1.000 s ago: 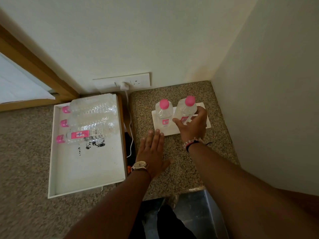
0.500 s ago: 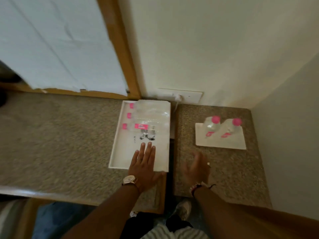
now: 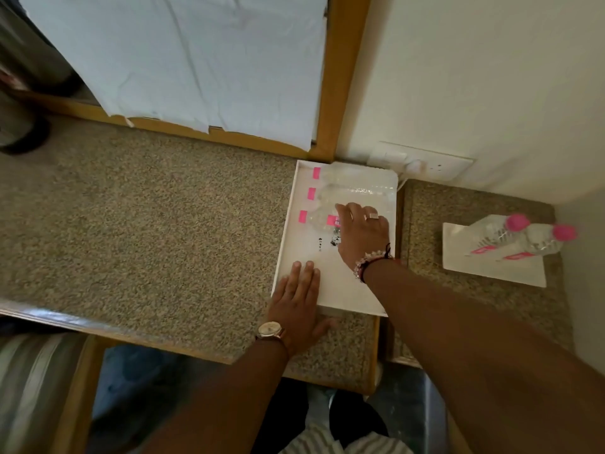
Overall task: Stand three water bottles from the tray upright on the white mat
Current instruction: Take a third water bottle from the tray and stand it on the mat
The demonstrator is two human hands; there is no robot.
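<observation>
Taking the tray (image 3: 288,257) as landmark and reading leftward to rightward.

Left of the tray: only bare speckled counter (image 3: 147,224), nothing to handle.

At the tray's near-left corner: left hand (image 3: 299,306), flat, palm down, fingers straight and together, reaching over the rim onto the tray floor, wrist with a watch (image 3: 270,329) back on the counter. Gripping nothing; probably steadying the tray against sliding.

Inside the tray, toward its far end: three clear bottles lying on their sides, pink caps pointing to the tray's left wall. Nearest of them, the labelled bottle (image 3: 316,219), lying across the tray's middle.

Over that bottle's body: right hand (image 3: 361,235), palm down, fingers curled over the far side, arm crossing the tray's near-right corner. Closing on the bottle, though hard to tell if fully clamped or merely laid on it.

Likely handling: thin ribbed plastic, clear and slick, apt to dent under a squeeze and roll while lying down; moderately heavy if full. Best taken around the mid-body near the label, then tipped cap-up.

Right of the tray, well apart: white mat (image 3: 465,271) carrying two standing bottles (image 3: 510,240), pink caps up, side by side. One more needed.
</observation>
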